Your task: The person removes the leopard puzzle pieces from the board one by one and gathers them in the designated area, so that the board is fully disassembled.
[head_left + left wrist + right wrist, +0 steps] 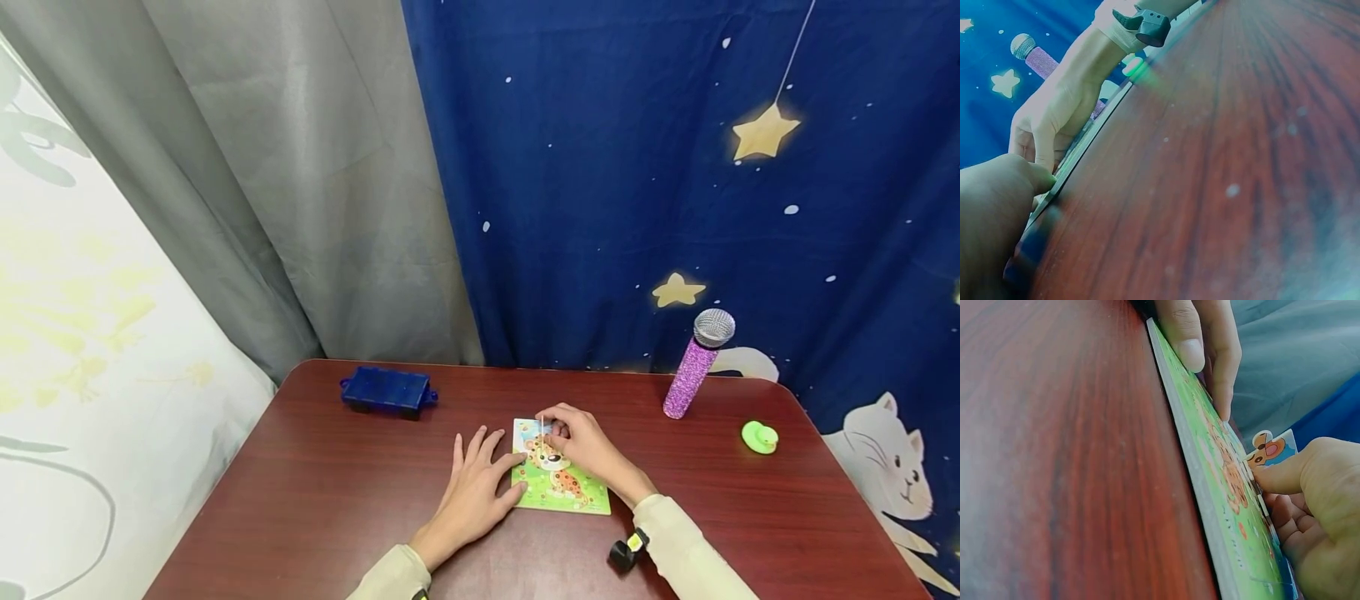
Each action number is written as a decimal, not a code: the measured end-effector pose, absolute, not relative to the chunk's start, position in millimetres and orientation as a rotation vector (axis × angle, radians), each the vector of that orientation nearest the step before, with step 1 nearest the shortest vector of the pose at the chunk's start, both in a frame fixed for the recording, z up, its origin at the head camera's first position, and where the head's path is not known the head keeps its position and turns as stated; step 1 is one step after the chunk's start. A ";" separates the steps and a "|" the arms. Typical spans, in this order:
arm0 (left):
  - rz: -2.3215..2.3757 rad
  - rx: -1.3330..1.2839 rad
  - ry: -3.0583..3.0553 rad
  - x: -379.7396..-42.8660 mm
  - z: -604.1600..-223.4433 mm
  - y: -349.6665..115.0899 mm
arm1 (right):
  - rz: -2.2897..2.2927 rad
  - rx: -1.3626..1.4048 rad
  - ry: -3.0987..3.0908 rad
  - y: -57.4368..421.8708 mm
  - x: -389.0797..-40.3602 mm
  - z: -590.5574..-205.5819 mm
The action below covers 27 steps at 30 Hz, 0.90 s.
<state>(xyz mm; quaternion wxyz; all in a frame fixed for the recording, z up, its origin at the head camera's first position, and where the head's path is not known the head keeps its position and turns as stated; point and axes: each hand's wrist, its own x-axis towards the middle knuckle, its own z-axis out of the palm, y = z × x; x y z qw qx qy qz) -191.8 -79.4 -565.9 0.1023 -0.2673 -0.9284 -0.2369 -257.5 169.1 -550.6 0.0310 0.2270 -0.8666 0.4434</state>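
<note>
A flat jigsaw puzzle point(566, 497) lies on the table, showing a spotted orange cub on green grass. My right hand point(592, 450) is over its upper part and pinches a puzzle piece point(1275, 452) between thumb and fingers. That piece stands on edge and shows part of an animal's face against blue; the fingers behind it are partly hidden. With fingers spread and fairly straight, my left hand point(474, 492) rests at the puzzle's left side, its thumb and index finger touching the board. In the left wrist view, the puzzle point(1079, 153) is seen nearly edge-on.
A blue toy wagon point(387, 390) stands at the back left of the brown table point(315, 500). Toward the back right a purple glittery microphone point(692, 375) stands upright, with a small green toy duck point(760, 437) to its right. Curtains point(570, 208) hang behind the table.
</note>
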 end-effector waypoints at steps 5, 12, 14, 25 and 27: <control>-0.699 -0.789 -2.743 -191.4 -564.6 -79.8 | 1.390 0.674 -2.673 167.8 -257.2 -549.0; -0.697 -0.786 -2.744 -191.8 -565.0 -79.5 | 1.394 0.652 -2.669 167.0 -258.6 -549.9; -0.693 -0.787 -2.742 -192.1 -565.4 -79.2 | 1.374 0.654 -2.664 167.5 -259.2 -551.2; -0.692 -0.795 -2.735 -194.0 -566.8 -79.8 | 1.284 0.660 -2.668 163.3 -262.2 -546.2; -0.691 -0.795 -2.736 -193.9 -567.0 -79.8 | 1.273 0.661 -2.671 163.0 -262.9 -546.1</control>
